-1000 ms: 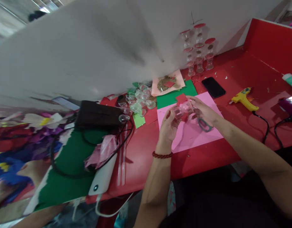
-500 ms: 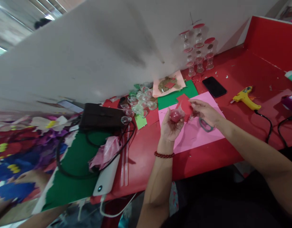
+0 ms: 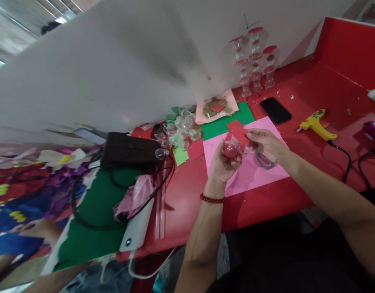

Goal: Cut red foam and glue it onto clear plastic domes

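Note:
My left hand (image 3: pixel 224 165) is closed around a clear, rounded plastic bottle piece (image 3: pixel 230 149), its cut end pointing away from me. Red shows through the plastic. Just right of it, my right hand (image 3: pixel 263 144) pinches the edge of a red paper piece (image 3: pixel 240 134), close against the cut end; whether the two touch is hard to tell. Scissors (image 3: pixel 264 160) with grey handles lie under my right hand, their blades hidden. Both hands are above a pink sheet (image 3: pixel 254 181) on the red table (image 3: pixel 187 203).
Behind stand stacked clear bottle pieces with red discs (image 3: pixel 256 57). A phone (image 3: pixel 275 110) and yellow glue gun (image 3: pixel 318 125) lie right. Leftward are a pile of clear bottle pieces (image 3: pixel 183 126), a dark bag (image 3: pixel 129 149), a white power bank (image 3: pixel 137 228) and another person's hand (image 3: pixel 41 228).
My left hand has moved slightly right with the bottle piece, nearer my right hand. The right hand keeps its pinch on the red paper, almost in the same place.

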`<state>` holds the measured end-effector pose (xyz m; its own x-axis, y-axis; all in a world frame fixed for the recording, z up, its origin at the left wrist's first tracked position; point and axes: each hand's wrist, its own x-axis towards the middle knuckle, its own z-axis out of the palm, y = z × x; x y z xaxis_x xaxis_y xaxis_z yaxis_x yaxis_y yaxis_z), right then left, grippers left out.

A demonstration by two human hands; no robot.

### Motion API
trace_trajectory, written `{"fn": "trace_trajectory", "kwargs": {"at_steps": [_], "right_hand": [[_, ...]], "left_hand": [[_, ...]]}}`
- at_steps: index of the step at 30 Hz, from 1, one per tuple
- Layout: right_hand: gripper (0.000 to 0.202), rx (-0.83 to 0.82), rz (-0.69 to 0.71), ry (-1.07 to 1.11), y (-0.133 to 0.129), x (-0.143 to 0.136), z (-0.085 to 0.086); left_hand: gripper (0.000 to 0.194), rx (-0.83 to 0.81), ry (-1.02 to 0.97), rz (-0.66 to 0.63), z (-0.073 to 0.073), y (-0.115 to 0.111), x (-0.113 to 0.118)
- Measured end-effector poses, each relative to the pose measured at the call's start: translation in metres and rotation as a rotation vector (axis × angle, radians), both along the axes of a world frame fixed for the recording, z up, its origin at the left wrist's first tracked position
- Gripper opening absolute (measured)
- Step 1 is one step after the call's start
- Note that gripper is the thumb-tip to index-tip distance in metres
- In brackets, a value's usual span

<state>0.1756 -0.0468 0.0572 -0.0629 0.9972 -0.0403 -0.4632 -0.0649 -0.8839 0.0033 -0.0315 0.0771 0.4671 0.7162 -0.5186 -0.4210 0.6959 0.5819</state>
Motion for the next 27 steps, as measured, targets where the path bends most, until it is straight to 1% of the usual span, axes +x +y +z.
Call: {"fn": "trace_trajectory", "kwargs": {"at_steps": [2, 4, 7, 9, 11, 13, 15, 17, 20, 23, 25, 27], "right_hand": [[0.040, 0.017, -0.014, -0.012, -0.001, 0.000, 0.001], [0.041, 0.042, -0.064, -0.037, -0.001, 0.001, 0.001], [0.037, 0.128, -0.130, -0.154, -0.001, 0.002, -0.001], [0.037, 0.186, -0.105, -0.286, -0.002, 0.001, -0.003], [0.043, 0.225, -0.059, -0.428, -0.004, -0.002, -0.004], [0.046, 0.246, -0.044, -0.544, -0.007, -0.006, -0.005], [0.045, 0.262, -0.036, -0.608, -0.009, -0.010, -0.007], [0.044, 0.273, -0.031, -0.621, -0.010, -0.013, -0.008], [0.045, 0.273, -0.053, -0.613, -0.010, -0.012, -0.006], [0.046, 0.272, -0.148, -0.672, -0.009, -0.009, -0.004], [0.046, 0.286, -0.215, -0.739, -0.007, -0.006, -0.004], [0.045, 0.287, -0.220, -0.791, -0.006, -0.004, -0.005]], "left_hand": [[0.051, -0.009, -0.034, -0.029, -0.003, -0.001, 0.003], [0.051, -0.024, -0.080, -0.036, -0.005, -0.001, 0.005], [0.049, -0.036, -0.137, -0.025, -0.007, -0.002, 0.009], [0.044, -0.021, -0.168, -0.013, -0.008, -0.003, 0.011], [0.038, -0.003, -0.208, 0.006, -0.009, -0.006, 0.013], [0.035, 0.005, -0.257, 0.017, -0.010, -0.009, 0.017], [0.036, 0.006, -0.300, 0.015, -0.010, -0.012, 0.020], [0.038, 0.010, -0.314, 0.016, -0.011, -0.014, 0.023], [0.036, 0.015, -0.268, -0.009, -0.013, -0.012, 0.025], [0.033, 0.051, -0.144, -0.034, -0.015, -0.008, 0.021], [0.039, 0.120, -0.070, 0.000, -0.013, -0.006, 0.016], [0.049, 0.194, -0.046, 0.033, -0.009, -0.004, 0.008]]}}
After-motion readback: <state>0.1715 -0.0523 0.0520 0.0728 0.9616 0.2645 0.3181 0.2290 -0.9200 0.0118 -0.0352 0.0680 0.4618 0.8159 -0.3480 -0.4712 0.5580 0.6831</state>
